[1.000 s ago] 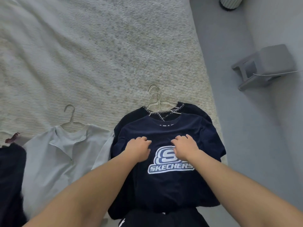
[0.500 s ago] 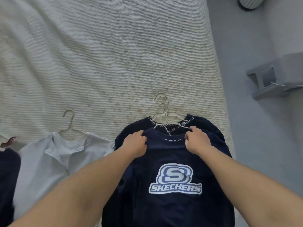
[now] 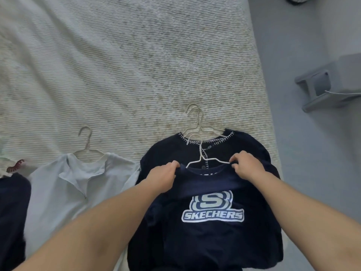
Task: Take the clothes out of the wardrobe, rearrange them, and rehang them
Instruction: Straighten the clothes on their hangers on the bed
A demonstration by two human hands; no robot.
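Clothes are lying along the near edge of the bed (image 3: 136, 65), laid flat so each piece can be sorted. Going from the left, a dark garment (image 3: 11, 212) is running off the frame edge, so its kind is impossible to tell, and a scrap of red-patterned fabric (image 3: 15, 166) beside it is too cut off to identify. Next, a pale shirt (image 3: 64, 192) is resting on its own wire hanger (image 3: 87, 145).

Further right, the left hand (image 3: 163, 178) and the right hand (image 3: 247, 166) are each pinching a shoulder of the navy Skechers T-shirt (image 3: 213, 222), probably to work it off or settle it on the white hanger (image 3: 201, 159). It is lying on top of a dark stitched-neck top (image 3: 244, 147), whose lower part is being hidden. Stacked hanger hooks (image 3: 193, 114) are overlapping, so their count is unclear. On the floor to the right, a grey stool (image 3: 332, 83) is sitting partly out of frame.
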